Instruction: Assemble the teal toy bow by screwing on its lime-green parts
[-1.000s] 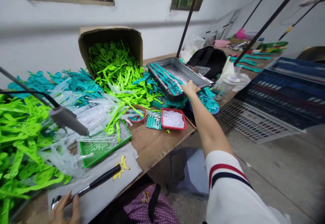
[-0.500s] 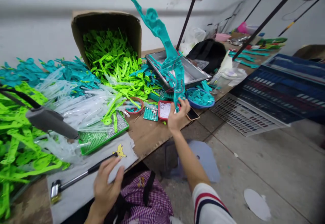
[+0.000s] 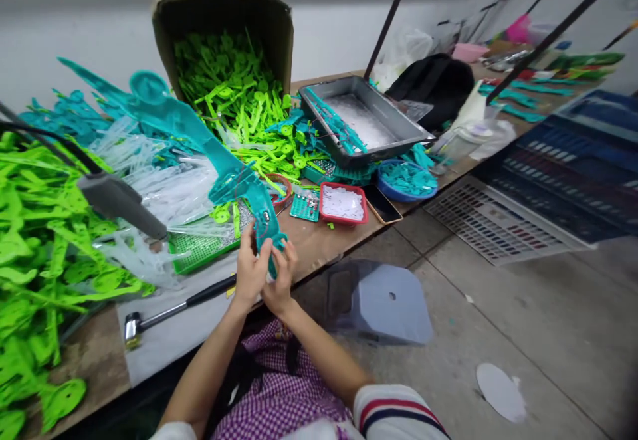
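Observation:
A long teal plastic part (image 3: 187, 121) with a round cup and a thin tapered end is raised over the table front. My left hand (image 3: 252, 267) closes round its near end from the left. My right hand (image 3: 282, 270) grips the same end from the right, fingers curled. A thin reddish wire and small metal bits show inside the part near my hands. Below and left of my hands, a hammer (image 3: 177, 308) with a black handle lies on a grey cloth (image 3: 164, 353). A green tray (image 3: 199, 254) of tiny metal pieces stands just behind the cloth.
Lime-green parts (image 3: 44, 240) heap at the left and spill from a cardboard box (image 3: 224, 4). Clear plastic strips (image 3: 174, 194) lie between. A red tray (image 3: 366, 211), a phone (image 3: 383, 204), a blue bowl (image 3: 409, 191) and a grey tray (image 3: 389, 135) stand right. A stool (image 3: 383, 300) is below.
The teal part has come left and tilted over, carried by my right hand. My left hand has risen from near the hammer and now holds the part's near end too.

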Available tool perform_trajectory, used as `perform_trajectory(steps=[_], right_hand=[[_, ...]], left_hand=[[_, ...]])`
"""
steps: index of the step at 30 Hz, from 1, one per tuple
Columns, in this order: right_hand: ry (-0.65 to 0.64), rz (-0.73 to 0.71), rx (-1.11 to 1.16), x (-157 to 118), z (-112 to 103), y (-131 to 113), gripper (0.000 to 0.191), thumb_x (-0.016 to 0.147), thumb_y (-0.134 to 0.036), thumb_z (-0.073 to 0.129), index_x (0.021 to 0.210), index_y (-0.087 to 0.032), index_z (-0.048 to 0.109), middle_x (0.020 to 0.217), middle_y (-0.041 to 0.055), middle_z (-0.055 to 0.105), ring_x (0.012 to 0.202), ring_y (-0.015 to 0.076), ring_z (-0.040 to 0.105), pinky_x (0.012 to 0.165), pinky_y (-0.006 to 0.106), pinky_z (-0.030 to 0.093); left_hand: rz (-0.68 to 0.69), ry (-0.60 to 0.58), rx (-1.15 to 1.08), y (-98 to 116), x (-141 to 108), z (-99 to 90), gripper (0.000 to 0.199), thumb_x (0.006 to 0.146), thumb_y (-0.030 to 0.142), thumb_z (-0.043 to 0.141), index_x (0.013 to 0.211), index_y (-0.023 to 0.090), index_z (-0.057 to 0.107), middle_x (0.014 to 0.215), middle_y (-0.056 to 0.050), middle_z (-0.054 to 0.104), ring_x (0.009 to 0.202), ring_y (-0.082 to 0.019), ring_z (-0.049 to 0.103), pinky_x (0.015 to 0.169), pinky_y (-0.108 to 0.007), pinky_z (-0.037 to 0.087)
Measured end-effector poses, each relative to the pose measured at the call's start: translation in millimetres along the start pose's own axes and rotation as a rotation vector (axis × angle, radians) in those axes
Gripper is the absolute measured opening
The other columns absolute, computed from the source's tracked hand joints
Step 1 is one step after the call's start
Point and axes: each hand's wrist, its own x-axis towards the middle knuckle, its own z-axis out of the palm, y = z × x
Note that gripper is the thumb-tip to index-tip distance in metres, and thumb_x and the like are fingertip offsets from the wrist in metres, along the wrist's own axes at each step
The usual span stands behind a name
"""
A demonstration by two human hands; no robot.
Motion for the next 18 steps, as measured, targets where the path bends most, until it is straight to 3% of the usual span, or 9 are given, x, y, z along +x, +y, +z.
perform_trajectory(steps=[3,7,10,13,18], right_hand=[[-0.076,-0.029,0.174,5,-19,-9,0.053,0.083,-0.046,0.058,0.131,-0.025,0.047,0.131,0.0130,0.056,0.129,0.0310,0.051,0.108,0.055,0.041],[-0.166,0.290,0.365,45,-40,-25,0.034,0.091,-0.046,0.048,0.111,-0.023,0.061,0.108,0.0088,0.069,0.103,0.0218,0.065,0.096,0.040,0.051],[-0.279,0.381,0.508,82,-33,-42,0.039,0.085,-0.053,0.056,0.109,-0.023,0.063,0.107,0.0062,0.071,0.100,0.0206,0.066,0.091,0.034,0.053],[-0.335,0.470,0.641,106,-14,-55,0.043,0.079,-0.058,0.060,0.105,-0.023,0.064,0.101,0.0029,0.073,0.094,0.0193,0.067,0.084,0.031,0.055],[-0.239,0.571,0.725,107,0,-55,0.041,0.077,-0.056,0.062,0.100,-0.022,0.063,0.096,0.0019,0.072,0.091,0.0184,0.066,0.080,0.029,0.055]], left_hand=[[0.019,0.110,0.076,-10,6,-21.1,0.044,0.090,0.038,0.055,0.129,0.019,0.052,0.125,-0.012,0.063,0.114,-0.023,0.062,0.101,-0.036,0.047],[0.063,0.093,0.192,-16,0,-40.5,0.040,0.088,0.033,0.057,0.125,0.019,0.058,0.119,-0.010,0.067,0.111,-0.023,0.064,0.098,-0.036,0.050],[0.125,0.056,0.261,-15,-11,-40.6,0.037,0.089,0.030,0.055,0.124,0.020,0.061,0.119,-0.008,0.069,0.111,-0.022,0.064,0.098,-0.036,0.052],[0.175,0.050,0.262,-14,-15,-35.4,0.041,0.090,0.029,0.053,0.130,0.022,0.058,0.130,-0.009,0.064,0.123,-0.023,0.058,0.108,-0.039,0.045],[0.078,-0.008,-0.018,-8,-11,-44.1,0.080,0.081,0.045,0.068,0.150,0.029,0.032,0.159,-0.011,0.032,0.135,-0.030,0.048,0.105,-0.041,0.048]])
